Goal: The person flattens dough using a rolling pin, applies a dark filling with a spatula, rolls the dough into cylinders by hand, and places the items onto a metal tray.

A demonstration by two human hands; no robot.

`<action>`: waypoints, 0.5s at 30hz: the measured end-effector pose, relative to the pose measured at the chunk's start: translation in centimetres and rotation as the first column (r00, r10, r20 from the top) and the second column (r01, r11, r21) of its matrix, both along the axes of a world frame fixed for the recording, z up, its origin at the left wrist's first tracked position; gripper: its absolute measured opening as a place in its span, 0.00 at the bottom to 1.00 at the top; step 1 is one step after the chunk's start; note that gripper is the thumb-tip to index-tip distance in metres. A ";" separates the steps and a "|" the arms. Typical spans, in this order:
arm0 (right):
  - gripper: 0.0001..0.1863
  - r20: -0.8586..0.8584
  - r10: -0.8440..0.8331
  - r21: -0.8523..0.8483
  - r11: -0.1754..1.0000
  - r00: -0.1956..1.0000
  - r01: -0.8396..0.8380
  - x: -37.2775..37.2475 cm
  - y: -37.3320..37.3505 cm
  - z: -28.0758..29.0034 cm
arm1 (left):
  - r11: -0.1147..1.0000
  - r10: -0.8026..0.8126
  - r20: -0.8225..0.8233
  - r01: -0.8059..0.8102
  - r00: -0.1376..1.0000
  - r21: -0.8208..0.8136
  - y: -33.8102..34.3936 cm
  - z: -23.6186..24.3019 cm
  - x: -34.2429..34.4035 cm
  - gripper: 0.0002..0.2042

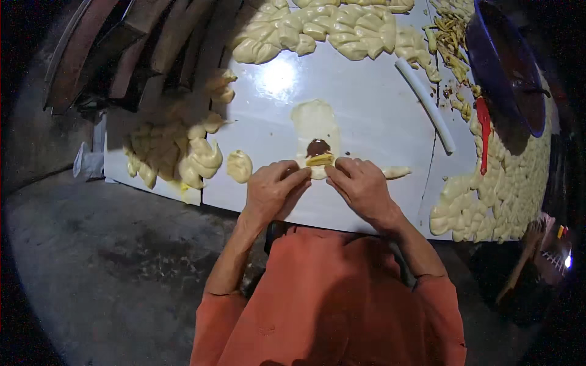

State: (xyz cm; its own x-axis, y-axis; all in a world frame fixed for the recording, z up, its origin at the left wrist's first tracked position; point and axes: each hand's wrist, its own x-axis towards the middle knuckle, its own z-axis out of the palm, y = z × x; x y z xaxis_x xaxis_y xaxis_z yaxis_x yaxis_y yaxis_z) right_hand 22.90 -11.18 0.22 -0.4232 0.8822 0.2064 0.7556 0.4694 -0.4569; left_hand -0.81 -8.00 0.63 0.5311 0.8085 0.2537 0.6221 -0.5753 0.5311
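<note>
A thin pale dough strip (312,119) lies on the white board (256,104) in front of me, with dark brown filling (317,146) and yellow pieces (319,160) near its near end. My left hand (274,186) pinches the near left corner of the strip, and my right hand (360,186) pinches the right corner. Beside my right fingers lies a narrow piece of dough (398,172), pointing right. A small round dough piece (238,165) rests left of my left hand.
Dough piles cover the board's far (360,33), left (146,152) and right (488,207) parts. A white rod (424,104), red spatula (483,134) and dark blue basin (502,61) sit at the right. Dark long trays (128,49) stand at the back left.
</note>
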 end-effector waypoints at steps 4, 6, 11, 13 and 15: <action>0.07 0.024 -0.064 -0.007 0.998 0.998 0.064 -0.8 0.1 -0.2 | 0.988 -0.154 0.037 0.155 0.987 -0.026 1.8 -0.7 -0.6 0.09; 0.08 -0.055 -0.132 -0.099 0.987 0.990 0.126 -0.7 -0.5 0.5 | 0.972 -0.222 0.054 0.226 0.973 -0.068 2.2 -0.8 -0.6 0.07; 0.11 -0.127 -0.609 -0.556 0.698 0.783 0.452 -1.1 0.8 3.2 | 0.971 -0.076 0.205 0.119 0.976 -0.207 3.9 0.5 -0.5 0.08; 0.11 -0.170 -0.596 -0.546 0.720 0.785 0.428 -1.2 2.1 2.9 | 0.979 0.013 0.166 0.022 0.986 -0.204 4.5 0.3 -0.3 0.09; 0.11 -0.182 -0.321 -0.269 0.926 0.929 0.267 -0.9 2.9 1.9 | 0.973 -0.036 0.157 0.071 0.987 -0.221 4.6 0.3 0.0 0.10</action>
